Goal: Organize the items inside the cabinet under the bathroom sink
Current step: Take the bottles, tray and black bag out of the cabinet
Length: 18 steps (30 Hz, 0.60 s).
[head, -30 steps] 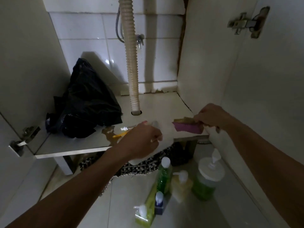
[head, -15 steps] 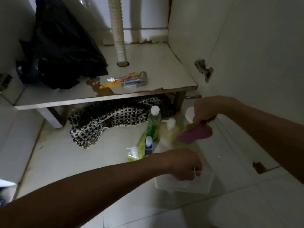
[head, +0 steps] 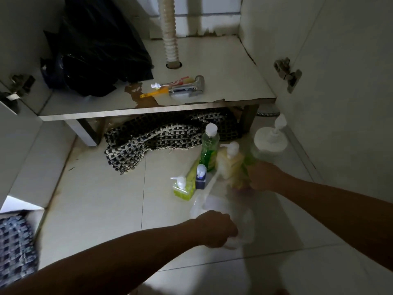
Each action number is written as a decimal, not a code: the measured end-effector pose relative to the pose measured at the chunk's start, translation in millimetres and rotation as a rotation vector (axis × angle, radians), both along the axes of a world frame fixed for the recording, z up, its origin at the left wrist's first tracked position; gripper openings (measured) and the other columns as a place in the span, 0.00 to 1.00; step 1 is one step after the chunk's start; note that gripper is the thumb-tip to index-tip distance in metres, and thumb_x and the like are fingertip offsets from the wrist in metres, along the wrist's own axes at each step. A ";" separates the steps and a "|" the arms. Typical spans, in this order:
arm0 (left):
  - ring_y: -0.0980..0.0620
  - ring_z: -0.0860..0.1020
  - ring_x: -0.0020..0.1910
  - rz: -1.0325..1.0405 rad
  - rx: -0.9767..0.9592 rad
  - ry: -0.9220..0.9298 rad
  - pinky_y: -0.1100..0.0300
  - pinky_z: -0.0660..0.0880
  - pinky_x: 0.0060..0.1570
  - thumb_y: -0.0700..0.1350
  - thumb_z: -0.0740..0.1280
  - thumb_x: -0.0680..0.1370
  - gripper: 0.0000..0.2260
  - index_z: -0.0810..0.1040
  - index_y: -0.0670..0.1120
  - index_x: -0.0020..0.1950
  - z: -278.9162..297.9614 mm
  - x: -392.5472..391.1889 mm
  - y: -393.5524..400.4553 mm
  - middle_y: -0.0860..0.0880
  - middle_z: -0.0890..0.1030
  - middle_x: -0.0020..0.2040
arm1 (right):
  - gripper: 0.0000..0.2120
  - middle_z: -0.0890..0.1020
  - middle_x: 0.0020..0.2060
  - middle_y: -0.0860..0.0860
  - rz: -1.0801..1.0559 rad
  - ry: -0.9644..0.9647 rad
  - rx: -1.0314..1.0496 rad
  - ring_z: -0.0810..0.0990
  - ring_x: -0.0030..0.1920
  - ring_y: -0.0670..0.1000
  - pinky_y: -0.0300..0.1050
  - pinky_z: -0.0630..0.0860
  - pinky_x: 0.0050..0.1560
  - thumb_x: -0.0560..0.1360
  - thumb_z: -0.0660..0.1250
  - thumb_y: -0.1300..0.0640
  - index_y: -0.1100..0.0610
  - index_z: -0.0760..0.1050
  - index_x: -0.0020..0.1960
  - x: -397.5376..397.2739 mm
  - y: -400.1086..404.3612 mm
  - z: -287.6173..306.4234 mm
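My left hand (head: 217,228) hangs low over the floor tiles (head: 102,201), its grip curled around the near edge of a clear plastic container (head: 214,206), which is smeared by motion so I can't make out its shape well. My right hand (head: 264,176) is just beyond it, fingers bent down over something pinkish and yellow at the container's far side; the blur keeps me from telling what it is or whether my grip really pinches it.

Right beside that hand stand the bottles on the floor: a tall green bottle (head: 209,149) with a white cap, a yellowish pump bottle (head: 230,159), a wide jar with a white pump lid (head: 270,139), a small dark blue bottle (head: 201,176), and a low lime-green pump dispenser (head: 184,188) nearest me.

Up on the cabinet shelf (head: 223,60), a toothpaste tube (head: 172,82), an orange-handled toothbrush (head: 154,93) and a chrome fitting (head: 188,88) lie together near the front edge, beside a brown stain. A black plastic bag (head: 100,45) fills the shelf's left rear, and the ribbed drain hose (head: 171,33) drops through a hole in the shelf. A checked woven mat (head: 157,137) is bunched under the shelf, spilling onto the floor.
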State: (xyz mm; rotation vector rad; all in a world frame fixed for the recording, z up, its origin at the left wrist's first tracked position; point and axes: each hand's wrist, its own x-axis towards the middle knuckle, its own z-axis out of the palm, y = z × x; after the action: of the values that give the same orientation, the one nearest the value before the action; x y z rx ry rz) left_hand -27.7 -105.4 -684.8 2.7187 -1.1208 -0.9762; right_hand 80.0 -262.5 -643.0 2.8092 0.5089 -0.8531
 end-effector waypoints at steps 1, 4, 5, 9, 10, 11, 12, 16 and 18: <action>0.39 0.76 0.59 0.000 0.013 0.015 0.51 0.72 0.55 0.42 0.61 0.79 0.17 0.72 0.47 0.69 -3.3 -0.4 2.5 0.40 0.74 0.63 | 0.13 0.81 0.51 0.58 -0.001 0.036 -0.009 0.79 0.48 0.54 0.40 0.68 0.42 0.78 0.59 0.61 0.64 0.76 0.59 -2.0 -2.2 -1.8; 0.39 0.74 0.61 -0.004 0.057 0.063 0.50 0.71 0.58 0.43 0.62 0.79 0.17 0.72 0.47 0.69 -14.6 -1.6 11.3 0.41 0.72 0.65 | 0.16 0.78 0.42 0.54 0.011 0.161 -0.074 0.75 0.39 0.50 0.40 0.70 0.40 0.75 0.64 0.62 0.63 0.73 0.63 -7.8 -6.0 -12.7; 0.40 0.74 0.62 -0.015 0.064 0.069 0.50 0.70 0.59 0.43 0.63 0.79 0.18 0.71 0.47 0.69 -17.2 -1.9 13.8 0.41 0.72 0.66 | 0.15 0.79 0.44 0.55 0.007 0.168 -0.093 0.76 0.40 0.51 0.42 0.71 0.42 0.76 0.64 0.62 0.64 0.73 0.62 -9.7 -6.1 -17.5; 0.42 0.73 0.64 -0.011 0.036 0.073 0.50 0.70 0.61 0.46 0.64 0.79 0.19 0.71 0.48 0.70 -18.9 2.8 20.4 0.43 0.72 0.67 | 0.13 0.80 0.48 0.56 0.012 0.155 -0.068 0.76 0.42 0.52 0.40 0.69 0.40 0.77 0.59 0.62 0.64 0.72 0.61 -15.9 3.0 -15.2; 0.42 0.73 0.64 0.000 0.019 0.068 0.50 0.70 0.60 0.46 0.64 0.79 0.18 0.71 0.47 0.69 -16.3 6.1 21.4 0.43 0.73 0.66 | 0.14 0.79 0.45 0.54 0.012 0.157 -0.054 0.74 0.39 0.50 0.39 0.70 0.38 0.77 0.60 0.61 0.63 0.73 0.61 -13.0 6.1 -15.9; 0.42 0.73 0.63 0.007 0.000 0.058 0.51 0.71 0.59 0.47 0.64 0.79 0.18 0.71 0.47 0.69 -10.5 10.7 21.9 0.43 0.74 0.65 | 0.14 0.80 0.44 0.54 0.013 0.168 -0.046 0.74 0.38 0.50 0.39 0.73 0.39 0.76 0.60 0.61 0.62 0.73 0.60 -8.2 10.9 -13.6; 0.43 0.74 0.63 0.014 -0.014 0.046 0.51 0.71 0.58 0.48 0.64 0.79 0.18 0.72 0.47 0.68 -3.9 16.5 22.7 0.43 0.75 0.64 | 0.12 0.80 0.44 0.54 0.004 0.197 -0.057 0.76 0.39 0.50 0.41 0.75 0.42 0.76 0.61 0.60 0.61 0.75 0.57 -1.9 17.2 -8.0; 0.45 0.75 0.60 -0.016 -0.049 0.016 0.52 0.73 0.56 0.48 0.63 0.79 0.16 0.74 0.46 0.66 51.0 50.1 29.8 0.44 0.78 0.61 | 0.08 0.79 0.32 0.52 0.002 0.368 -0.098 0.78 0.30 0.48 0.40 0.77 0.38 0.75 0.66 0.57 0.59 0.75 0.39 27.2 50.8 39.7; 0.47 0.78 0.56 -0.005 -0.040 0.021 0.55 0.74 0.53 0.47 0.64 0.79 0.13 0.78 0.45 0.62 89.3 75.9 40.9 0.45 0.81 0.59 | 0.11 0.78 0.30 0.50 0.067 0.349 -0.057 0.78 0.31 0.48 0.40 0.75 0.37 0.75 0.66 0.57 0.56 0.74 0.34 39.5 64.5 76.4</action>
State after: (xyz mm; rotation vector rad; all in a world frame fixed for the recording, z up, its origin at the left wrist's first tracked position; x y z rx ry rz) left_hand 48.2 -64.5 -595.5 2.6693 -1.1319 -0.9702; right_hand 119.6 -197.9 -566.6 2.5838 0.6097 -1.3288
